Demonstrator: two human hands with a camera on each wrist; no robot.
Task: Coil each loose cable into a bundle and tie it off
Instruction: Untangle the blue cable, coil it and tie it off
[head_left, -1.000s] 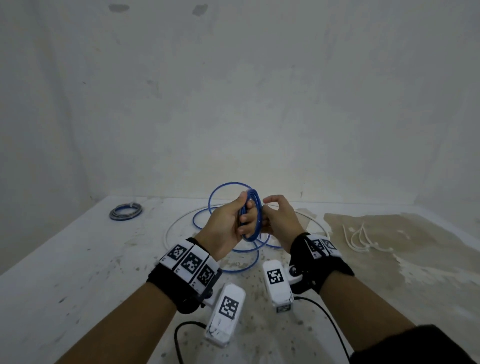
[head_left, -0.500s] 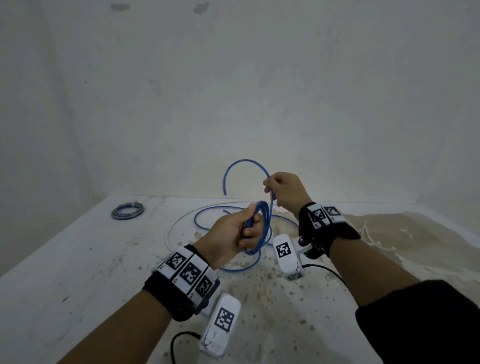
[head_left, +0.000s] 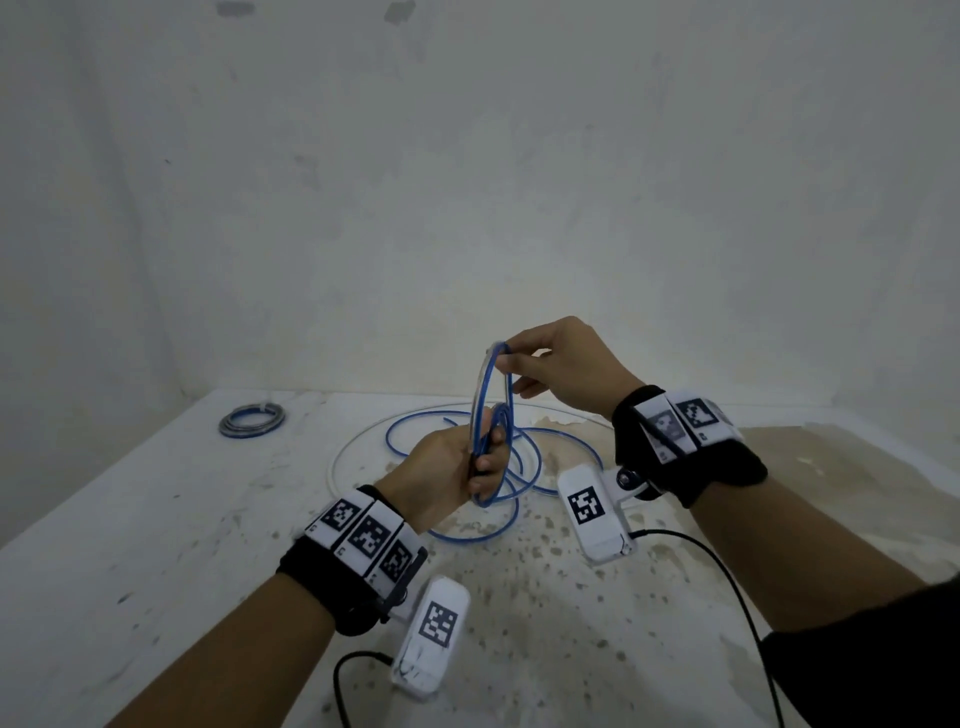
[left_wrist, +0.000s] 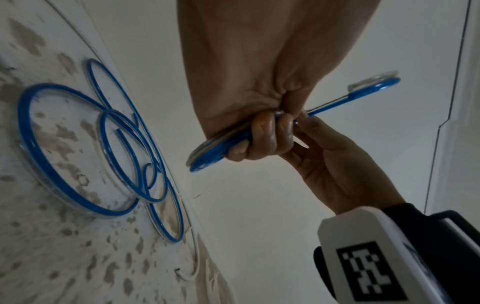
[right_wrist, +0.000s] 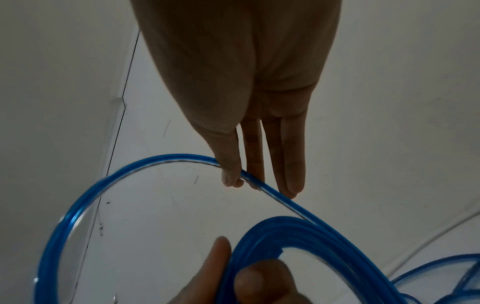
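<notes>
My left hand (head_left: 480, 457) grips a small upright coil of blue cable (head_left: 493, 452) above the white table (head_left: 130, 545). Its fingers (left_wrist: 262, 135) wrap the bundled turns (left_wrist: 207, 158). My right hand (head_left: 511, 364) pinches the top of a fresh loop (head_left: 482, 384) just above the coil, thumb and forefinger on the strand (right_wrist: 249, 179), other fingers straight. The loose blue cable (head_left: 467, 535) lies in wide rings on the table under both hands (left_wrist: 64, 144). A thin white cable (head_left: 337, 457) curves around those rings.
A tied blue-and-grey coil (head_left: 252, 421) lies at the table's far left corner. The right side of the table is stained brown (head_left: 805, 467). A plain wall (head_left: 467, 208) rises right behind the table. Black wrist-camera leads (head_left: 727, 582) hang near the front.
My right hand drew the cable up and right, then came back over the coil with a new loop. The left hand kept its grip and rose slightly.
</notes>
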